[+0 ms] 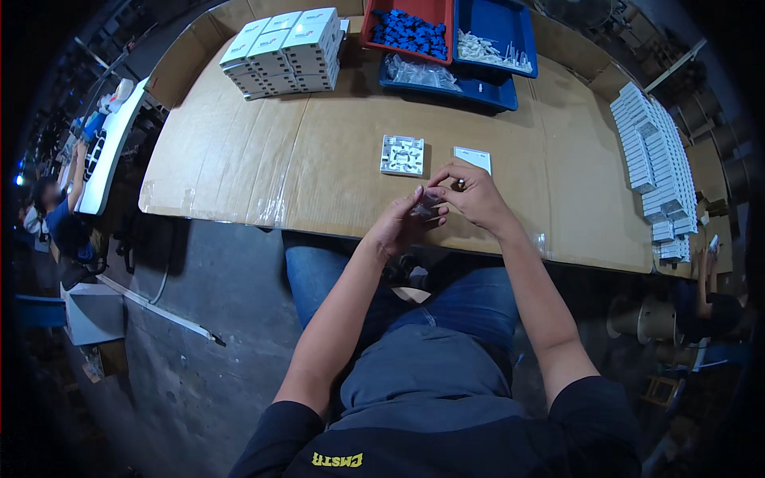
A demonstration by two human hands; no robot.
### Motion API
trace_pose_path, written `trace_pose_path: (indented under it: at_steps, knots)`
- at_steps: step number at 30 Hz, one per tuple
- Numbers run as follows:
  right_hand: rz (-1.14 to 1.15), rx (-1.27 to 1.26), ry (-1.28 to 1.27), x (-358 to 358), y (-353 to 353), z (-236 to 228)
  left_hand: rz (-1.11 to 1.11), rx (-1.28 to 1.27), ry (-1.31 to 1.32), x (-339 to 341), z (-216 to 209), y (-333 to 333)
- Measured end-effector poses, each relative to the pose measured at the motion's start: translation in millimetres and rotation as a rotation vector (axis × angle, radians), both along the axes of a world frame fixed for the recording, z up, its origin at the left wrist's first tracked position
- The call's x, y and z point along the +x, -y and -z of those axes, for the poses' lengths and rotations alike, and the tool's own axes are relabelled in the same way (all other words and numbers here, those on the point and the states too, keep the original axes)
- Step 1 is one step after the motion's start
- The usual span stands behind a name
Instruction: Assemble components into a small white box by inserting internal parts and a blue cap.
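Above the table's near edge, my left hand closes its fingers on a small clear plastic bag. My right hand pinches the upper side of the same bag with thumb and finger. A small pale piece shows among the right fingers; its kind is too small to tell. Just beyond my hands lies an open square white plastic box with moulded inner parts facing up. To its right, partly behind my right hand, lies a flat white cover.
Cardboard covers the table. White boxes are stacked at the far left. At the back stand a red bin of blue parts, a blue bin of white pieces and a blue tray of clear bags. White units are piled right.
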State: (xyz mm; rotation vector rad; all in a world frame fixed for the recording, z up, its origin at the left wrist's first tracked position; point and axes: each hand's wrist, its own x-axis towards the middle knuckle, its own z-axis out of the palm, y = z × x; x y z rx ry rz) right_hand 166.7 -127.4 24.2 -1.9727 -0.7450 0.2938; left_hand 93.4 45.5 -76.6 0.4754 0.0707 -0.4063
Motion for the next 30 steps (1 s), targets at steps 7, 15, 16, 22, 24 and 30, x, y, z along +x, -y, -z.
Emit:
trace_pose_path:
  at_steps: [7, 15, 16, 22, 24, 30]
  knots:
    - [-0.148, -0.134, 0.006, 5.2, 20.4, 6.8, -0.024, 0.152, 0.044, -1.7, 5.6, 7.9]
    - [-0.238, -0.235, -0.061, -3.8, 25.9, -30.7, -0.140, 0.356, 0.057, -22.4, -33.4, 13.4]
    - [-0.155, -0.192, -0.179, -6.9, 26.1, -36.4, -0.143, 0.353, 0.044, -26.1, -38.4, 12.7]
    - [0.044, 0.181, -0.348, -39.5, 18.9, -29.7, -0.323, 0.777, 0.323, -41.0, -65.1, 16.0]
    - [0.163, 0.499, -0.255, -53.9, 12.0, -18.4, -0.347, 0.825, 0.329, -45.4, -76.3, 16.7]
    - [0.395, 0.658, -0.182, -80.2, -2.1, -5.5, -0.490, 1.073, 0.325, -48.7, -89.9, 26.5]
